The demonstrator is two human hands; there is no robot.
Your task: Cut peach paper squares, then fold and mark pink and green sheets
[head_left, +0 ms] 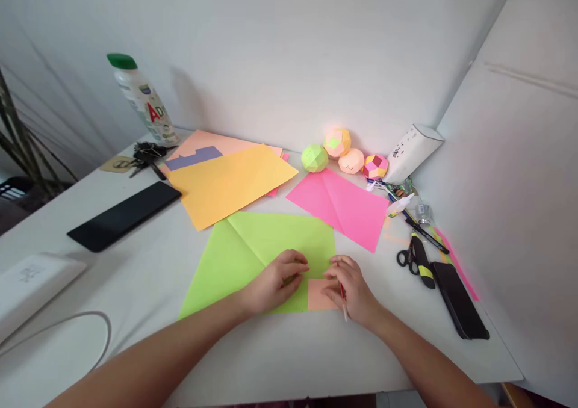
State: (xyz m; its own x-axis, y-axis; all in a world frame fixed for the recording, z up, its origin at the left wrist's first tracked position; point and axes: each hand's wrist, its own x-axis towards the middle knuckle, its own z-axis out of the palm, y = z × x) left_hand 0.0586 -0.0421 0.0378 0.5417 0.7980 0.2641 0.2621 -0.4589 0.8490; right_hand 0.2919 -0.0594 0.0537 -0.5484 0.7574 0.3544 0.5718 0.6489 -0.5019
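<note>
A large light-green sheet of paper (257, 233) with a crease lies flat in front of me. My left hand (276, 280) rests on it with fingers loosely bent and apart, holding nothing. A small peach paper piece (317, 293) lies over the sheet's near right corner, between my hands. My right hand (354, 290) is closed around a slim red pen (342, 290), whose pale end points down toward me. Its fingers are over the right side of the peach piece and hide part of it.
Orange paper (230, 179) and pink paper (343, 203) lie behind. Folded paper balls (315, 158) stand by the wall. Scissors (409, 257), a box cutter (422, 262) and a black case (459, 299) are right; a black phone-like slab (125, 215) and white bottle (147, 101) are left.
</note>
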